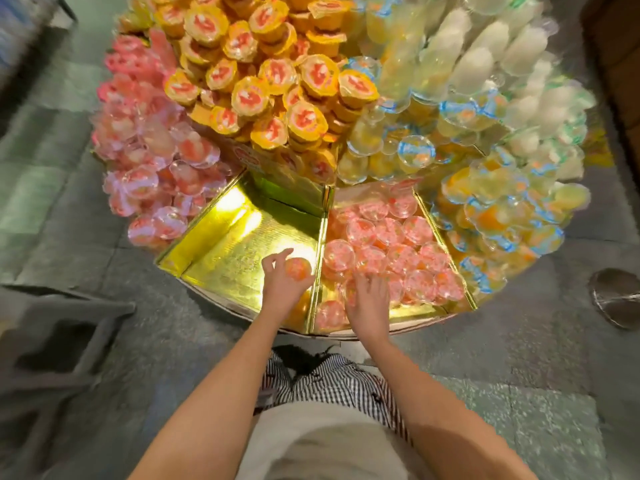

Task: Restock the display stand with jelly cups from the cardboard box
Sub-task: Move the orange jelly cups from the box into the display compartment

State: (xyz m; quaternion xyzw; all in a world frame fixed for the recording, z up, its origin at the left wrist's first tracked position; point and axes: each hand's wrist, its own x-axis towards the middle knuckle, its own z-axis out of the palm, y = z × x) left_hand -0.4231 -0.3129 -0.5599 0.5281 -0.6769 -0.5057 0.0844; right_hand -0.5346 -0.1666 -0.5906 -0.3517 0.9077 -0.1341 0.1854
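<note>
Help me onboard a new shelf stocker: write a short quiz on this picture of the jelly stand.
1. True or false: the left hand holds a small round pink-orange jelly cup.
2. The gold-lined wedge compartment beneath that hand is: A) heaped full, B) nearly empty, C) covered by a lid.
3. Which hand reaches over the heap of clear-lidded pink jelly cups?
Key: 1 true; 2 B; 3 the right hand.

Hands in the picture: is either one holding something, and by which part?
The left hand grips a pink-orange jelly cup around its side. The right hand, blurred, spreads over pink cups, apparently holding nothing.
</note>
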